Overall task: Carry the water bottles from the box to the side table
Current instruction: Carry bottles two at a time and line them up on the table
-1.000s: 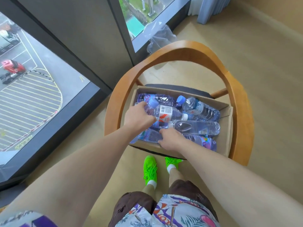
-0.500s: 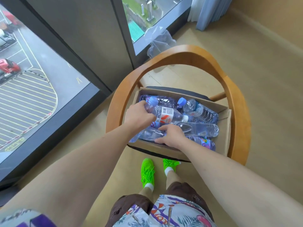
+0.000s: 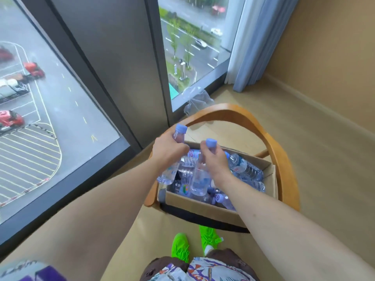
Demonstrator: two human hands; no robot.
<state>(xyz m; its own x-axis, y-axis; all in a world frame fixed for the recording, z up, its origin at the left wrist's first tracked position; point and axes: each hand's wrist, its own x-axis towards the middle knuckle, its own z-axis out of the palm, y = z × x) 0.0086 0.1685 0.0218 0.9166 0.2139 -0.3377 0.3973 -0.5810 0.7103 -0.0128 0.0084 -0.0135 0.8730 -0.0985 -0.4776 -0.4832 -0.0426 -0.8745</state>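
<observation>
A cardboard box [image 3: 194,205] sits on the seat of a wooden chair [image 3: 282,157] and holds several clear water bottles with blue caps. My left hand [image 3: 167,152] grips one bottle [image 3: 169,173] by its neck and holds it upright above the box's left edge. My right hand [image 3: 214,160] grips a second bottle [image 3: 199,179] near its neck, upright over the box. More bottles [image 3: 246,169] lie flat inside the box. The side table is out of view.
Floor-to-ceiling windows [image 3: 60,118] with a dark pillar stand to the left and ahead. A crumpled clear plastic bag [image 3: 197,99] lies on the floor behind the chair. A blue curtain [image 3: 249,47] hangs at the far right corner. My green shoes [image 3: 180,247] stand just before the chair.
Both hands have closed on bottles and lifted them upright out of the box. The camera has tilted up, showing more window.
</observation>
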